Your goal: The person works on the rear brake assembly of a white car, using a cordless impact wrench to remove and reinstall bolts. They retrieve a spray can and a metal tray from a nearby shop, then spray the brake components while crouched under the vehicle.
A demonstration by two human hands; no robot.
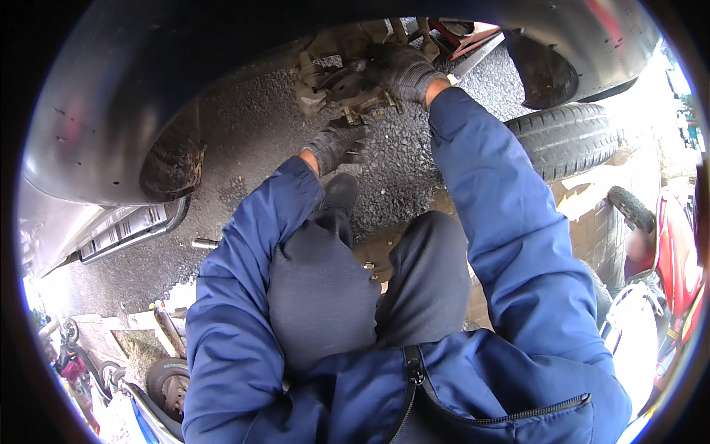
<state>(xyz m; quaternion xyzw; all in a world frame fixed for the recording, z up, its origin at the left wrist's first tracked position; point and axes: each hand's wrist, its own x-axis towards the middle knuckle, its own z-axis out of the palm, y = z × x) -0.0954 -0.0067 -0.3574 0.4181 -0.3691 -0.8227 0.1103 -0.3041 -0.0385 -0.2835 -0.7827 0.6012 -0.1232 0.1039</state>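
A rusty wheel hub assembly (pixel 347 85) with brake parts around it sits under the dark car fender, its wheel off. My right hand (pixel 408 70), in a dark grey knit glove, is closed over the right side of the hub assembly; its fingertips are lost among the dark parts. Just below the hub, my left hand (pixel 336 146) wears a matching glove. Its fingers stretch to the right, somewhat apart, close under a small metal fitting (pixel 353 116). Whether they touch that fitting I cannot tell.
The fender (pixel 111 126) arches close above my hands. A tyre (pixel 566 139) lies to the right, near a red jack-like part (pixel 466 37). A metal socket (pixel 205 243) lies on the asphalt at left. Brown cardboard (pixel 603 214) and a red object (pixel 674 240) are farther right.
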